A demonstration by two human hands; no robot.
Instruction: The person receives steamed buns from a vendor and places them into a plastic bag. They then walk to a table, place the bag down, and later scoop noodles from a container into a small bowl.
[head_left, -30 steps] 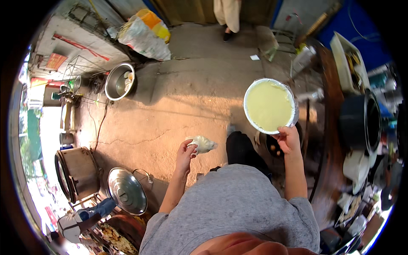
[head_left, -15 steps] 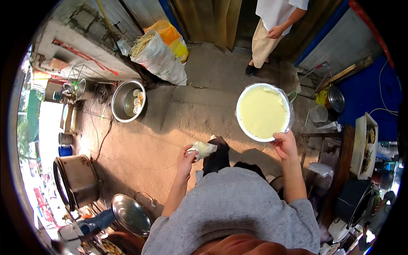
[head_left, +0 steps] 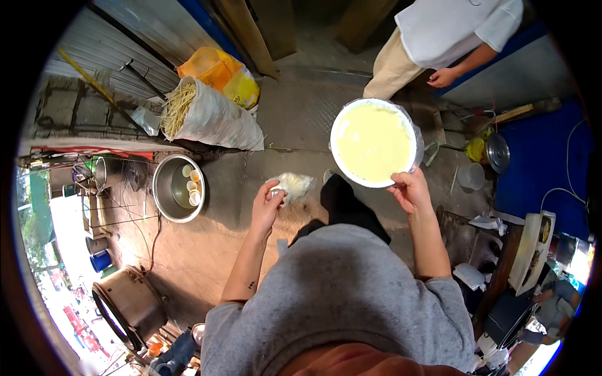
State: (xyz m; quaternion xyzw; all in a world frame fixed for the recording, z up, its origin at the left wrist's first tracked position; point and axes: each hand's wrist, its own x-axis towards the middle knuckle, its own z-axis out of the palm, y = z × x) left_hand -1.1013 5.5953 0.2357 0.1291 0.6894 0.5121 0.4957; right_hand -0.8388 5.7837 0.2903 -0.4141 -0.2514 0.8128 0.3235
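In my right hand point(head_left: 411, 190) is the near rim of a white round basin point(head_left: 374, 141), gripped with the thumb over the edge. The basin holds a smooth, pale yellow mass, and clear plastic film shows around its outside. My left hand point(head_left: 266, 203) pinches a small, crumpled clear plastic bag point(head_left: 293, 185) with something pale inside. What the bag contains is hard to make out. The two hands are apart, both in front of my body above the floor.
Ahead to the right stands a person point(head_left: 461, 31) in a white shirt, close beyond the basin. To the left are a steel basin point(head_left: 164, 194) with several small cups and a white sack point(head_left: 219, 122) of thin sticks. A large metal pot point(head_left: 135, 304) stands lower left, a blue surface point(head_left: 539, 163) at right.
I have stepped forward, and the person ahead appears closer and further right. My left hand and bag have risen slightly in view. The basin has shifted a little left and up. Both holds continue.
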